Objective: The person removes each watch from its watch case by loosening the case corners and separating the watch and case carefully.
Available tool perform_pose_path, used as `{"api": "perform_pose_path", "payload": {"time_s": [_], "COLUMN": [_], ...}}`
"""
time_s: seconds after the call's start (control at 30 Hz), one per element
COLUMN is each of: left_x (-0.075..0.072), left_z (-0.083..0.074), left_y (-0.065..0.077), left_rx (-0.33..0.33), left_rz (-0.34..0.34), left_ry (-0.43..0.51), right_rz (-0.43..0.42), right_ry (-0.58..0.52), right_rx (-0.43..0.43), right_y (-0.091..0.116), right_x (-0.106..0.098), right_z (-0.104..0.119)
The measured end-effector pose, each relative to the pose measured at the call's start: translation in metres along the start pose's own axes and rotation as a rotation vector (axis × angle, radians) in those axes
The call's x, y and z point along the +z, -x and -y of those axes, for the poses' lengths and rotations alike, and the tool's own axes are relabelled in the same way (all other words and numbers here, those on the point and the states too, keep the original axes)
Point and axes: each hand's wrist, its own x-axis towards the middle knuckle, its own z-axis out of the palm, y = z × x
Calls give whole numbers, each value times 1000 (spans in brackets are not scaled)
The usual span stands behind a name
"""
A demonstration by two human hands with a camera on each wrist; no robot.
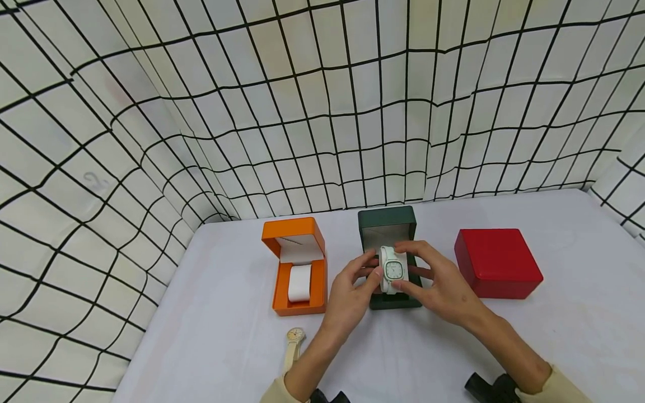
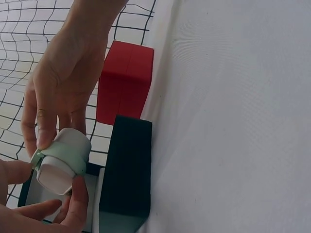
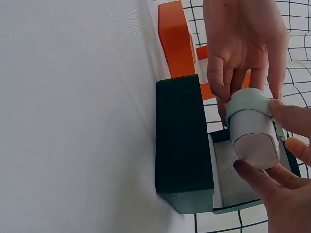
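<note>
Both hands hold a pale green wristwatch [image 1: 393, 271] that is wrapped around a white cushion [image 3: 255, 145]. My left hand [image 1: 354, 288] grips it from the left, and from the right my right hand [image 1: 445, 282] grips it with thumb and fingers. Its square dial faces up toward the head camera. Beneath the hands stands a dark green watch box [image 1: 387, 217] with its lid raised; both wrist views show the cushion above the box's pale interior. The hands hide part of the box.
Left of the green box is an orange box [image 1: 279, 291], lid up, with a white cushion [image 1: 299, 282] inside. A closed red box [image 1: 499, 260] sits on the right. A cream wristwatch [image 1: 294, 341] lies beside the left forearm. Black wire grid [image 1: 353, 112] borders the white table.
</note>
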Motion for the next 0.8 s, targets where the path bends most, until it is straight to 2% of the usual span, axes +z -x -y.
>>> {"api": "perform_pose_path", "payload": {"time_s": [0.37, 0.63, 0.8], "left_x": [-6, -11, -13], "left_z": [1, 1, 1], "left_y": [-1, -2, -4], "left_rx": [-30, -50, -49], "left_rz": [72, 136, 159], "left_ry": [2, 83, 104], "right_rz": [24, 25, 11], "right_ry": [22, 6, 71], "right_rx": [45, 77, 55], "right_y": [0, -1, -1], "right_x": [2, 2, 1], "right_z": [2, 2, 2]}}
